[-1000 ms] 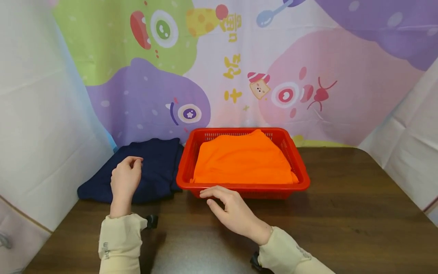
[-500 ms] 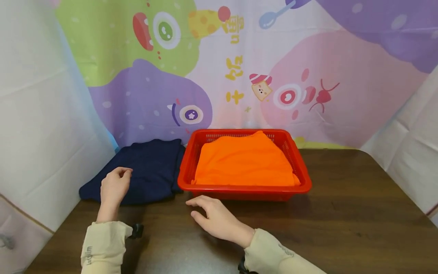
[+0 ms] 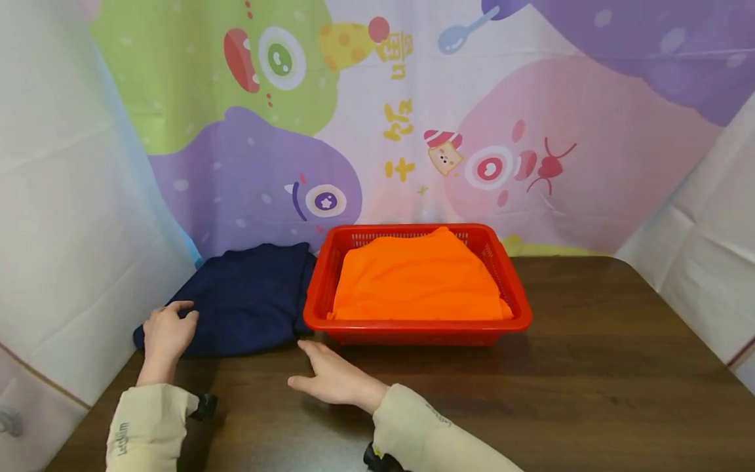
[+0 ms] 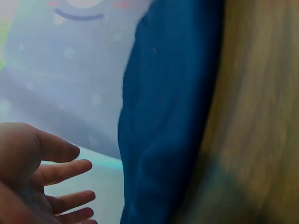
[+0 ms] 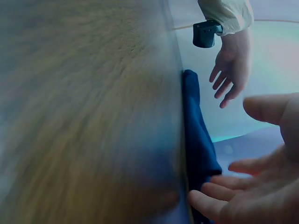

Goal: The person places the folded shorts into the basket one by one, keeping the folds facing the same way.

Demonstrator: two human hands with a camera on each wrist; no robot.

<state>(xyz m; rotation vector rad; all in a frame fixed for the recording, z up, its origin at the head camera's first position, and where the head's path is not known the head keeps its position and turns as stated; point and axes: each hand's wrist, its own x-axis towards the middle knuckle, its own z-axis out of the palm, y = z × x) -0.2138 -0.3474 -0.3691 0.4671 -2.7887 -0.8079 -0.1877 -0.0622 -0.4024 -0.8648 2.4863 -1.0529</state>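
A folded navy cloth garment (image 3: 250, 298) lies flat on the table at the left. My left hand (image 3: 168, 334) hovers over its left end with relaxed, parted fingers; in the left wrist view the hand (image 4: 28, 177) is apart from the blue cloth (image 4: 163, 107). Low over the table, my right hand (image 3: 336, 377) is held with fingers extended toward the garment's near right corner. Nothing is in its grasp. The right wrist view shows the right hand's fingers (image 5: 224, 191) spread close to the blue cloth (image 5: 198, 135), the left hand (image 5: 232, 67) beyond.
To the garment's right stands a red plastic basket (image 3: 419, 325), its perforated walls around a folded orange cloth (image 3: 419, 278). Brown wooden tabletop (image 3: 590, 367) extends to the right and front. A cartoon-print curtain (image 3: 407, 196) hangs right behind, with white side sheets (image 3: 53, 196).
Both hands have moved left and somewhat nearer the body. The right hand has left the basket's front rim, and the left hand's fingers have loosened apart. Garment and basket stay put.
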